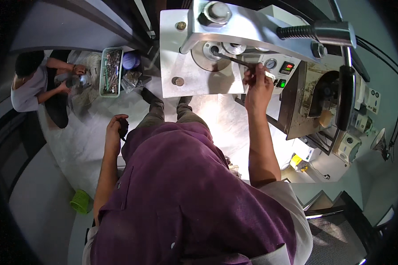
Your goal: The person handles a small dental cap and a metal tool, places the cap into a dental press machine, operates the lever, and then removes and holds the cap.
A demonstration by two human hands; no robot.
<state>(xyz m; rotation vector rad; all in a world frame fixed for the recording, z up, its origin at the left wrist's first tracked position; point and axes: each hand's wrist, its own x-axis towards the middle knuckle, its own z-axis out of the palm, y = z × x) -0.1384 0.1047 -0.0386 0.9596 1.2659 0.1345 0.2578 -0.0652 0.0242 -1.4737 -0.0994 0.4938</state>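
My right hand [259, 88] grips a dark rod [232, 58], whose far end is at the small round metal fitting [212, 49] on a press's steel plate [172, 66]. The fitting sits in a larger metal disc [203, 62]. A pale strip [269, 75] shows by my fingers. My left hand [114, 132] hangs beside my apron, closed on a dark object [123, 127] that I cannot identify. A thick bracket [252, 24] with bolts and a handled lever [346, 97] spans above the plate. A controller [287, 62] with gauge, displays and green switch is beside my right hand.
A co-worker [31, 88] sits low at the left, both hands on a small object, beside a tray of metal parts [111, 73] and a purple lid [131, 61]. A green basket [78, 201] stands lower left. A worn metal machine [298, 101] and a mesh chair [331, 234] are at the right.
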